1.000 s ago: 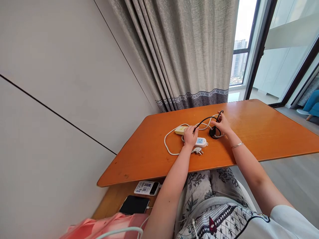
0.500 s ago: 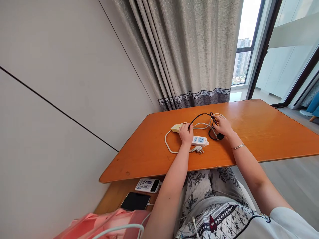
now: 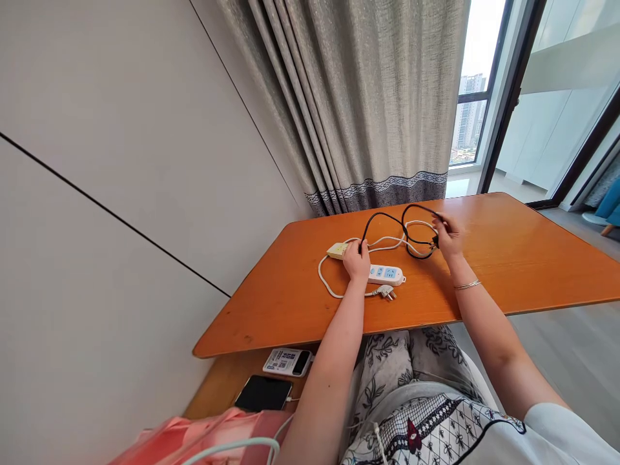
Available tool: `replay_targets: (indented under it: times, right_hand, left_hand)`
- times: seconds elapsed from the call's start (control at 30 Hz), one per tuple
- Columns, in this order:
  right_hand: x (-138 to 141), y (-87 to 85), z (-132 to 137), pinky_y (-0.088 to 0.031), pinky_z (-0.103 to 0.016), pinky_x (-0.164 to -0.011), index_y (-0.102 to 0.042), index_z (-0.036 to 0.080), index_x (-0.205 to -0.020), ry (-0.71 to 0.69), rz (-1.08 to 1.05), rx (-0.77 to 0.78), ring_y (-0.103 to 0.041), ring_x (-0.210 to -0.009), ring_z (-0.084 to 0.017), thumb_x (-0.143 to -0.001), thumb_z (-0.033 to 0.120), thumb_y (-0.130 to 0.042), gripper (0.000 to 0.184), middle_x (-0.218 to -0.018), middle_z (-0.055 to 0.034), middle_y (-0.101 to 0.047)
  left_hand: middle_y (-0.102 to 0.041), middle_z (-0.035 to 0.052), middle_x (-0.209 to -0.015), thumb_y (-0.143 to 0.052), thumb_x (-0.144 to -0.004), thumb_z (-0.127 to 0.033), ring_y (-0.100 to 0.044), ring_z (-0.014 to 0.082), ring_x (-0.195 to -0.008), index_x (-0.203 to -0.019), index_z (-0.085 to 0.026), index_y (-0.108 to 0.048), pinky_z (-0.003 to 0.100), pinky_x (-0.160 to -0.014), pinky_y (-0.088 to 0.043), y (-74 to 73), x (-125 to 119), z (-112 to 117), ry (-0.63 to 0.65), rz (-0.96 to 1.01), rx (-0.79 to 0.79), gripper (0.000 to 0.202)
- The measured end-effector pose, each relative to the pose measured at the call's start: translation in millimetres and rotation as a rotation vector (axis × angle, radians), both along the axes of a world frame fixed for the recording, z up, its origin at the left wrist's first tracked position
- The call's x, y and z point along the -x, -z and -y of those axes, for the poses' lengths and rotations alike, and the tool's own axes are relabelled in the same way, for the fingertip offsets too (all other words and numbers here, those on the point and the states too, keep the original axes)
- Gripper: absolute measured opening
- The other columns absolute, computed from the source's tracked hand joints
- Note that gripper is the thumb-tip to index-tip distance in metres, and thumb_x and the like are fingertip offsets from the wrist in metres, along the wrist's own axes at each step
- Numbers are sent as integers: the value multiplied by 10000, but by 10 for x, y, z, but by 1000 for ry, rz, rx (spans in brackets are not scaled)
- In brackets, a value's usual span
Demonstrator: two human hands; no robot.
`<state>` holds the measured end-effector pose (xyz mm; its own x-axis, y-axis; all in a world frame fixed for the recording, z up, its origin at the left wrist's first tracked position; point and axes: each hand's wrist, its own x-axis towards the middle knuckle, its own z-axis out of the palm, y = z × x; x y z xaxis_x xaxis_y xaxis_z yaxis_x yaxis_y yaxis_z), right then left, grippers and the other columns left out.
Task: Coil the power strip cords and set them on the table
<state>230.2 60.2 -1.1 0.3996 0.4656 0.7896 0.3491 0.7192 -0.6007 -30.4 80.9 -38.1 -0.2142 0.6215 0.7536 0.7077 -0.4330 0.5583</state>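
A black cable [image 3: 381, 214] runs in loops between my two hands above the orange-brown table. My left hand [image 3: 357, 261] is closed on one part of it, beside a white power strip [image 3: 386, 275] with blue socket faces. Further right, my right hand [image 3: 449, 236] grips another stretch of the black cable, with its dark plug end [image 3: 435, 241] close to the fingers. A white cord [image 3: 387, 240] lies behind and crosses the black loop. The cream-coloured socket block [image 3: 336, 250] is partly hidden by my left hand. In front lies a white three-pin plug [image 3: 387, 292].
The wooden table [image 3: 271, 290] ends just before my lap. Below its left edge, a power bank [image 3: 287, 361] and a phone [image 3: 263, 393] rest on a lower surface near a pink bag [image 3: 194, 439]. A grey curtain [image 3: 368, 97] hangs behind the table.
My right hand has moved right and slightly up, drawing the black cable into a wider, more open loop. My left hand has shifted slightly left, still holding the cable.
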Motion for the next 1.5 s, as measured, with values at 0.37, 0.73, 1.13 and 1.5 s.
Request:
replay_targets:
  times: [0.37, 0.73, 1.13, 1.5]
  right_hand:
    - [-615, 214, -316, -311, -174, -394, -471, 259, -936, 185, -946, 128, -331, -432, -67, -922, 541, -391, 294, -682, 80, -327]
    - [-279, 46, -96, -514, -280, -718, -631, 218, -1067, 345, -330, 47, -559, -730, -131, -951, 493, -350, 410, -838, -8, -485]
    - [-230, 206, -171, -427, -547, -1037, -380, 151, -1433, 647, 78, 268, -518, -1249, -309, -878, 266, -441, 570, -1337, -215, -491]
    - [616, 109, 145, -212, -604, -1170, -441, 243, -1417, 270, 587, 222, -304, -1440, -313, -891, 274, -485, 529, -1471, -146, -421]
  left_hand:
    - [-643, 72, -744, -467, -942, -413, -585, 221, -740, -726, -223, -581, 339, -725, -422, -9, -17, 1, 26, 59, 14, 310]
    - [-629, 66, -741, -435, -953, -473, -571, 211, -729, -737, -224, -572, 330, -721, -426, -34, -12, 26, -3, 176, -27, 357]
    - [-653, 86, -761, -439, -945, -435, -610, 233, -782, -768, -215, -593, 348, -752, -452, -72, -96, 80, 96, 140, -64, 322]
    - [-601, 34, -725, -479, -932, -525, -592, 155, -675, -840, -194, -639, 282, -664, -484, -412, -158, 251, 323, 401, -81, 379]
